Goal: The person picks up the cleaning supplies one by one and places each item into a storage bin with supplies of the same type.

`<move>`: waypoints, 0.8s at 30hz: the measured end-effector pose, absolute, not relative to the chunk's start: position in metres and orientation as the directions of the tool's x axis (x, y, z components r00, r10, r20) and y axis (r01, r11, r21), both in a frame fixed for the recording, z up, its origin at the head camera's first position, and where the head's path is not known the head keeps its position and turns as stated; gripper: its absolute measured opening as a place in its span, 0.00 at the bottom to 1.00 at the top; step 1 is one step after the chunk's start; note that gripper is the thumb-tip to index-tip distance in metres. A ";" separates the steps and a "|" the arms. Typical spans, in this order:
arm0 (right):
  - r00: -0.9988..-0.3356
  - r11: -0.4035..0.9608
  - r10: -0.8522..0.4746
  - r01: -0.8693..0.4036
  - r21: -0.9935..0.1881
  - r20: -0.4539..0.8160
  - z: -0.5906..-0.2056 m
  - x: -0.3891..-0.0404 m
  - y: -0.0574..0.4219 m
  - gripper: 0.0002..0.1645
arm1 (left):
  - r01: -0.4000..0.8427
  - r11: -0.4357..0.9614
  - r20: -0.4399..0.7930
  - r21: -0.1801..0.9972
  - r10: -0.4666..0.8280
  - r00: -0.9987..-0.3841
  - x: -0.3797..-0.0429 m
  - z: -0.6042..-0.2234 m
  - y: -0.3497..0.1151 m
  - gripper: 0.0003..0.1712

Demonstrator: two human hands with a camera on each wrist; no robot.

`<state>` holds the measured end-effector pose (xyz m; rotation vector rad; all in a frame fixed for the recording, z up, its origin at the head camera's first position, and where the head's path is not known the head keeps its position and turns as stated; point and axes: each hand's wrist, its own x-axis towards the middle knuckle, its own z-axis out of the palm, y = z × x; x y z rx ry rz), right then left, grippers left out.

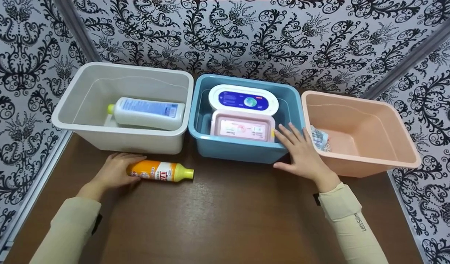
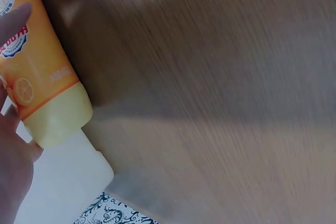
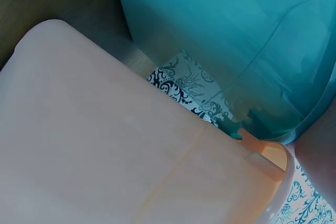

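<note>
My left hand (image 1: 117, 169) grips the base end of an orange bottle (image 1: 151, 170) with a yellow neck and cap. The bottle lies on its side on the brown table, cap pointing right, in front of the grey-white bin (image 1: 137, 141). In the left wrist view the thumb (image 2: 14, 23) lies over the label, with fingers on the other side. My right hand (image 1: 302, 156) has its fingers spread at the front right corner of the blue bin (image 1: 239, 152), right beside the peach bin (image 1: 357, 161). The right wrist view shows mostly the two bins' outer walls.
A white bottle (image 1: 148, 113) lies in the grey-white bin. A white oval pack with a blue label (image 1: 243, 101) and a pink box (image 1: 243, 126) sit in the blue bin. Inside the peach bin is a small printed packet (image 1: 319, 139). Patterned walls (image 1: 228, 36) stand behind.
</note>
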<state>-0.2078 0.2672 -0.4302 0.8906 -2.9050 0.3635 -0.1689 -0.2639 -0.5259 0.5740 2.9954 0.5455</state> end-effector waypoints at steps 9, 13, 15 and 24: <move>-0.834 0.806 -0.533 -0.551 -0.214 0.140 -0.430 -0.208 0.267 0.56 | 0.363 0.869 0.031 0.337 0.375 -0.926 -0.171 -0.523 -0.266 0.36; -0.832 0.803 -0.534 -0.555 -0.216 0.150 -0.431 -0.209 0.268 0.56 | 0.365 0.870 0.029 0.330 0.378 -0.925 -0.172 -0.525 -0.270 0.37; -0.831 0.803 -0.535 -0.556 -0.214 0.153 -0.431 -0.209 0.268 0.56 | 0.360 0.869 0.027 0.341 0.373 -0.927 -0.171 -0.527 -0.272 0.37; -0.834 0.804 -0.531 -0.551 -0.221 0.149 -0.432 -0.208 0.267 0.56 | 0.354 0.844 0.030 0.403 0.374 -0.927 -0.166 -0.532 -0.275 0.34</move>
